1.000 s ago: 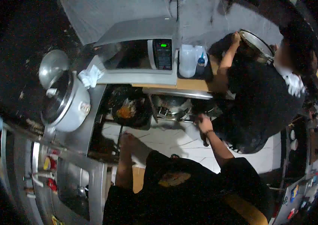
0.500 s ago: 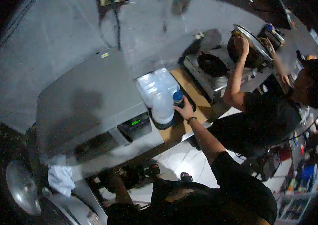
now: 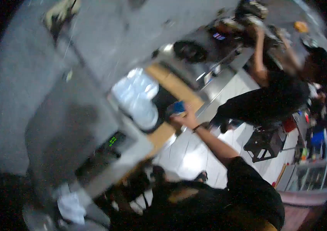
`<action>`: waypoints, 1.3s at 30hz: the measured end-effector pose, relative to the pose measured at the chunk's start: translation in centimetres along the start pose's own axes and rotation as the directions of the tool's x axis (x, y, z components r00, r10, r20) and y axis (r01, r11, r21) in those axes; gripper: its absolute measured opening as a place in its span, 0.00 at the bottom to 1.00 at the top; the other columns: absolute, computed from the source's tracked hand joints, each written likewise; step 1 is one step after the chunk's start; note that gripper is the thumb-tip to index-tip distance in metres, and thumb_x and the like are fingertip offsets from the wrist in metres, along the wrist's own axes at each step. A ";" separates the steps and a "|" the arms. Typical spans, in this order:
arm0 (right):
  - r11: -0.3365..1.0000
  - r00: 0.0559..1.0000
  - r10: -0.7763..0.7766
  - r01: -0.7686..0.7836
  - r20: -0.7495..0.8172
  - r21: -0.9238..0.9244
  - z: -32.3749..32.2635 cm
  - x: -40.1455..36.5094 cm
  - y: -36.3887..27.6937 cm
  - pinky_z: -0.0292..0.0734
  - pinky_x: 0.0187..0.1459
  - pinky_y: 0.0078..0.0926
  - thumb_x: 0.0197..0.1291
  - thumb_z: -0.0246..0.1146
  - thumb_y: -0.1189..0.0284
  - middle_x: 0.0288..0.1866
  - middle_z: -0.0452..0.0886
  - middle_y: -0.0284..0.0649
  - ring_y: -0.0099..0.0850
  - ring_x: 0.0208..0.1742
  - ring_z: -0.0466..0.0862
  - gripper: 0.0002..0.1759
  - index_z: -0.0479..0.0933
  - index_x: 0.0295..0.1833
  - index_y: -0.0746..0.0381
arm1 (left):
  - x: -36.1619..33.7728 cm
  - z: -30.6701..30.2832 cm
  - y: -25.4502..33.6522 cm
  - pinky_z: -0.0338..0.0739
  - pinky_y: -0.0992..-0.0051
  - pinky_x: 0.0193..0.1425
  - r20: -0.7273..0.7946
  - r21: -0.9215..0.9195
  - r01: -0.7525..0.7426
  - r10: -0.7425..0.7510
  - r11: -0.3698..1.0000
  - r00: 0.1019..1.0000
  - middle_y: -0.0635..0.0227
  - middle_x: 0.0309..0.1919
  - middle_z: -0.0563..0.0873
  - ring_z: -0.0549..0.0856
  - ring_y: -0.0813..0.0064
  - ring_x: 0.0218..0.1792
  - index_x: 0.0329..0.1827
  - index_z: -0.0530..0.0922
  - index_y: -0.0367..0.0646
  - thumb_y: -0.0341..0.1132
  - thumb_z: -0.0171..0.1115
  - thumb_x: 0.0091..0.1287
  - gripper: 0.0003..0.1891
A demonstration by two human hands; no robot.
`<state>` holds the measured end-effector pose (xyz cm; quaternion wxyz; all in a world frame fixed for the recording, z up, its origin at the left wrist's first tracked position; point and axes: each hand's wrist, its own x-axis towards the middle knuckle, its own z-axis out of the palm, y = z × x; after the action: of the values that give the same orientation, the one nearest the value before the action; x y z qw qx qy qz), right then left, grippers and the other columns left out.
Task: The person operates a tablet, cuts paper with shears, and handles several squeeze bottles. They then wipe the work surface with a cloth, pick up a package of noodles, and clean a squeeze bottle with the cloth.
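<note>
Blue-capped bottle (image 3: 177,107) has shifted away from the white containers (image 3: 143,111).
Right hand's (image 3: 187,118) fingers wrap it by the bench's (image 3: 161,137) near edge; best kept firm and upright. Left hand isn't visible.

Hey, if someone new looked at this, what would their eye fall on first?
Probably the blue-capped bottle in the wearer's right hand, near the middle of the view. Next, perhaps, the shiny pale plastic containers to its left in the picture, and the green digits glowing on the microwave at lower left.
</note>
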<state>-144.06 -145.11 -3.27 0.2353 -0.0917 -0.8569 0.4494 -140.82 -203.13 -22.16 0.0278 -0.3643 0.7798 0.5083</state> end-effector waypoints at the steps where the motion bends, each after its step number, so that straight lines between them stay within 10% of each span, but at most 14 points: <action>1: 0.997 0.994 0.069 -0.067 0.084 -0.025 -2.2 -1.1 -1.0 0.63 0.61 0.38 0.39 0.73 0.55 0.55 0.71 0.52 0.45 0.59 0.70 0.42 0.66 0.59 0.63 | -0.1 0.2 1.7 0.68 0.66 0.38 0.007 0.030 -0.044 0.044 0.999 0.999 0.64 0.32 0.69 0.72 0.68 0.34 0.42 0.69 0.41 0.45 0.57 0.61 0.17; 4: 0.928 0.924 0.327 -0.274 0.199 -0.251 -5.3 -4.6 -3.8 0.68 0.57 0.33 0.43 0.72 0.61 0.51 0.74 0.51 0.38 0.54 0.74 0.35 0.68 0.56 0.65 | -1.8 0.3 4.2 0.68 0.66 0.39 -0.008 0.128 -0.051 0.052 0.990 0.999 0.63 0.33 0.69 0.72 0.67 0.35 0.43 0.68 0.41 0.45 0.57 0.61 0.17; 5: 0.988 0.990 0.089 -0.074 0.105 -0.134 -5.2 -6.8 -1.8 0.68 0.56 0.32 0.44 0.72 0.67 0.52 0.73 0.47 0.36 0.52 0.74 0.32 0.68 0.55 0.66 | -1.9 0.5 4.6 0.68 0.66 0.39 -0.035 0.152 -0.039 0.044 0.988 0.998 0.63 0.33 0.69 0.72 0.67 0.36 0.43 0.68 0.41 0.45 0.57 0.61 0.17; 12: 0.921 0.917 0.387 -0.381 0.093 -0.080 -9.6 -23.7 -2.0 0.66 0.57 0.30 0.40 0.69 0.79 0.53 0.70 0.45 0.34 0.54 0.72 0.32 0.67 0.54 0.67 | -4.2 0.0 2.5 0.68 0.66 0.41 -0.081 0.294 -0.037 0.063 0.955 0.995 0.61 0.37 0.69 0.72 0.66 0.39 0.45 0.68 0.40 0.46 0.56 0.62 0.19; 16: 0.931 0.929 0.328 -0.286 0.174 -0.228 -8.5 -27.1 -4.9 0.65 0.58 0.35 0.39 0.70 0.76 0.53 0.71 0.45 0.38 0.55 0.71 0.33 0.67 0.55 0.66 | -2.1 1.2 2.4 0.68 0.66 0.43 0.007 0.360 -0.091 0.095 0.929 0.995 0.61 0.38 0.70 0.72 0.66 0.40 0.47 0.68 0.40 0.47 0.56 0.62 0.20; 39: 0.988 0.959 0.140 -0.152 0.248 0.032 -7.1 -26.1 -10.0 0.64 0.60 0.34 0.43 0.67 0.71 0.51 0.68 0.46 0.44 0.57 0.68 0.31 0.67 0.56 0.62 | -2.2 -0.3 1.9 0.68 0.66 0.51 -0.024 0.589 -0.207 0.273 0.781 0.962 0.56 0.49 0.71 0.73 0.63 0.50 0.54 0.68 0.38 0.49 0.54 0.63 0.25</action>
<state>-117.28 -155.41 -0.10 0.0962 -0.0925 -0.8587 0.4948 -140.23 -201.75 -19.66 0.0305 -0.2629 0.9378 0.2247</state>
